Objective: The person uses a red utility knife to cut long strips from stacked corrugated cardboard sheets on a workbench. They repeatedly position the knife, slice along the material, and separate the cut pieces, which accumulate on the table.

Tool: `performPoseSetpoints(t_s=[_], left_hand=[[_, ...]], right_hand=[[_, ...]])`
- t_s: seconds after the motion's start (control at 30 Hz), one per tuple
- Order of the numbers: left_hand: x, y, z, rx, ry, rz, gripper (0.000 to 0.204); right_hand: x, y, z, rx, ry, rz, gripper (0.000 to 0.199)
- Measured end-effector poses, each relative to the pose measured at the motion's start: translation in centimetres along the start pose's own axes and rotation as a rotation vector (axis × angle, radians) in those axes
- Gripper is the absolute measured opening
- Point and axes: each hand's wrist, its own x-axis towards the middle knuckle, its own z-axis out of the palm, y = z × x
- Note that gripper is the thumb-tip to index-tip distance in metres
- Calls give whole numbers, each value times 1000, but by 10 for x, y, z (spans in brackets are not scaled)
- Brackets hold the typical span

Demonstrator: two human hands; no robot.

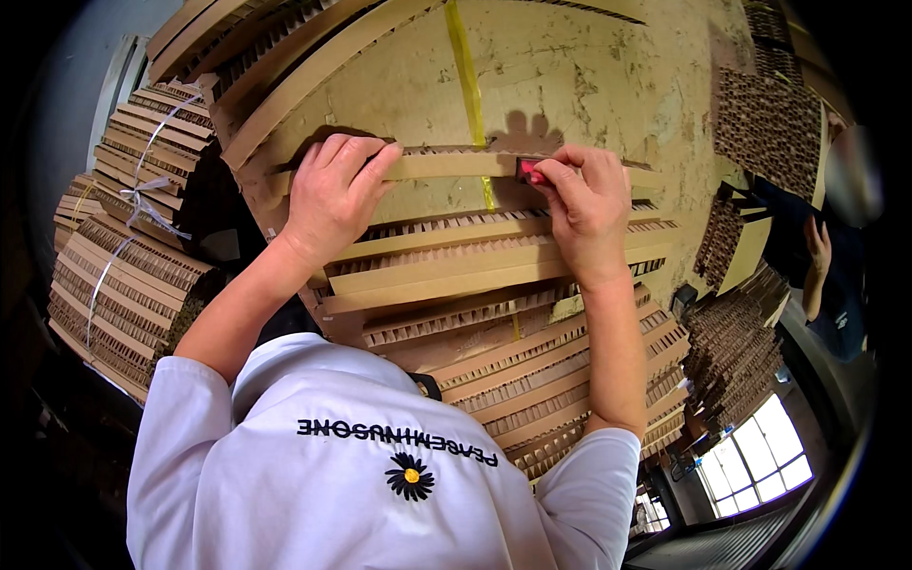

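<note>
A narrow honeycomb cardboard strip lies crosswise on the worn tabletop. My left hand grips it near its left end, fingers bent over the far edge. At the strip's right part, my right hand pinches a small dark tool with a pink-red part between thumb and fingers. The tool touches or nearly touches the strip; my fingers hide part of it, and its exact kind cannot be made out. More honeycomb cardboard strips lie side by side, closer to my body.
Long curved-looking cardboard strips lie at the far left of the table. Tied bundles of strips stand to the left. Honeycomb stacks are at the right, where another person in dark clothing is nearby. A yellow tape line crosses the tabletop.
</note>
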Motion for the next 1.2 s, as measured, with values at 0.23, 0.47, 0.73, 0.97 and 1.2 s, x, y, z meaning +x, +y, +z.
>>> performPoseSetpoints(t_s=[0.23,0.47,0.73,0.97,1.2], left_hand=[[1,1,0,-44,2,-5,54],[3,4,-7,-75,-23,-44,61],[7,4,-2,49,50,34,43],[53,0,-22,39,370,45,42],[-2,63,18,-256,-259,-68,26]], right_hand=[[1,-1,-2,-46,-12,-2,22],[2,-5,-7,-13,-48,23,24],[1,-4,-17,191,46,141,21],[-36,-6,-65,771,388,580,20],[-84,-18,-45,673,149,601,17]])
